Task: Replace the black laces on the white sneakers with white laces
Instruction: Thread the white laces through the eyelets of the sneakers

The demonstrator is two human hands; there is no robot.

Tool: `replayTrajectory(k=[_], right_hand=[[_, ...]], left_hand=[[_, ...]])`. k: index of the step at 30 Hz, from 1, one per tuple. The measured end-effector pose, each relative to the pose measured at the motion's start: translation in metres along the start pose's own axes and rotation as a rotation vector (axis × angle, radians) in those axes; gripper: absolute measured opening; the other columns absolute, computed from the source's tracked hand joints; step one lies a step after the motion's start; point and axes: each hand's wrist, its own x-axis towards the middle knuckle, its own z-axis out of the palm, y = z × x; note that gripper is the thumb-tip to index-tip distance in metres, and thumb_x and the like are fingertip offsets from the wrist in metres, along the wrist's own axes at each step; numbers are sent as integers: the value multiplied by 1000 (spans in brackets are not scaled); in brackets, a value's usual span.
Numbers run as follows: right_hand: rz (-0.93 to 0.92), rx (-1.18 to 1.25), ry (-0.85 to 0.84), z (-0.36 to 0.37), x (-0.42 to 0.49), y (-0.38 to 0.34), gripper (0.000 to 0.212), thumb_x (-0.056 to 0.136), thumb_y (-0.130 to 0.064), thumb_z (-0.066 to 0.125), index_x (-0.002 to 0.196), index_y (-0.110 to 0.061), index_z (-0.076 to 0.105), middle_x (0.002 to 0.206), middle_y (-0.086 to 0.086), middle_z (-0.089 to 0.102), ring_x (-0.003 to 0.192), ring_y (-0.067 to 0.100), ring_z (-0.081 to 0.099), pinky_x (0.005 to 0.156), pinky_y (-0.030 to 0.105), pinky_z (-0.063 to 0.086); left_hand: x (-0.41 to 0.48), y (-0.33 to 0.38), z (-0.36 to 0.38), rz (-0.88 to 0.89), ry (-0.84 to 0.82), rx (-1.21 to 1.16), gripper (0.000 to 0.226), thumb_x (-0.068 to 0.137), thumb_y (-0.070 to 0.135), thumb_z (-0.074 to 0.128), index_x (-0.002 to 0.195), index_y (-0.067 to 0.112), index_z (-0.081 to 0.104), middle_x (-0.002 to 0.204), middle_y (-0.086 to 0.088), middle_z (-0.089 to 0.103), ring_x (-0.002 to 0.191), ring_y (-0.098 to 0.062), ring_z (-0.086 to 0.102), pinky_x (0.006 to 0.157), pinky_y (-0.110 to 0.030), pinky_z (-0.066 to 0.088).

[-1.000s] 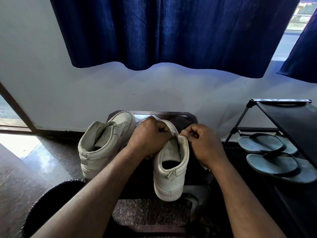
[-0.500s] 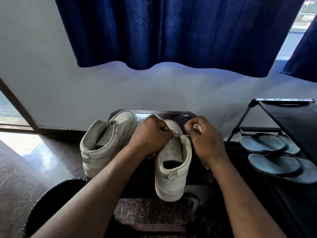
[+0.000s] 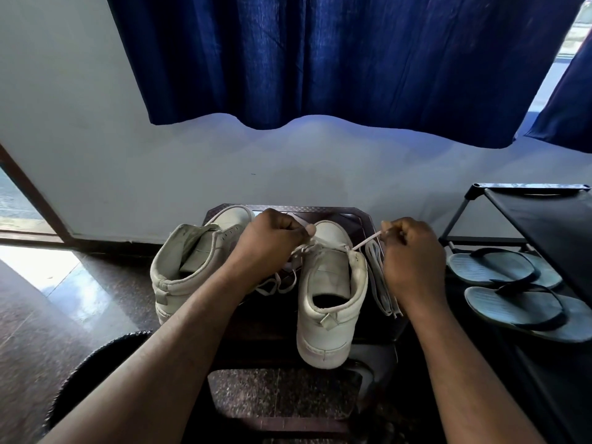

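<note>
Two white sneakers stand on a small dark stool (image 3: 362, 219), heels toward me. The right sneaker (image 3: 330, 293) has a white lace (image 3: 366, 242) running through an eyelet near its collar. My right hand (image 3: 410, 254) pinches that lace and holds it taut, out to the right. My left hand (image 3: 272, 245) grips the other lace end at the shoe's left side, with loose white loops hanging below it. The left sneaker (image 3: 192, 261) stands unlaced beside it. A folded bundle of white lace (image 3: 382, 283) lies right of the shoe. No black laces show.
A black shoe rack (image 3: 544, 225) stands at the right with a pair of grey flip-flops (image 3: 512, 286) on its lower shelf. A dark round bin (image 3: 96, 363) sits at the lower left. Blue curtains (image 3: 320, 59) hang over the white wall behind.
My right hand has moved right, away from the shoe, drawing the white lace out through the eyelet. My left hand stays at the shoe's left side; lace loops now show beneath it.
</note>
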Motion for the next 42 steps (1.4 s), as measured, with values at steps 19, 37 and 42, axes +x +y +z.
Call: replayTrajectory(k=[19,37,42], right_hand=[[450,730,-253,26,-27,-28,37,112,-25,42,104,7,60,92,7,81,83,19,77,80,36,59],[357,440,-44,41,-10,-13,28,108,-24,47,89,-8,59,72,0,62,64,7,60,62,16,44],[477,561,347,5,14,6,26,107,-27,44,81,-25,50,76,0,57,68,21,52,62,41,45]], left_hand=[[2,7,-10,249,60,-713,12,96,26,72,93,18,63,79,1,53,48,-4,30,44,-19,29],[-4,-5,13,62,-51,-126,11,86,27,78,82,19,72,69,9,67,62,-7,57,69,-30,48],[-5,-4,9,45,-63,-157,2,85,14,75,84,14,73,73,0,66,66,-11,54,67,-30,45]])
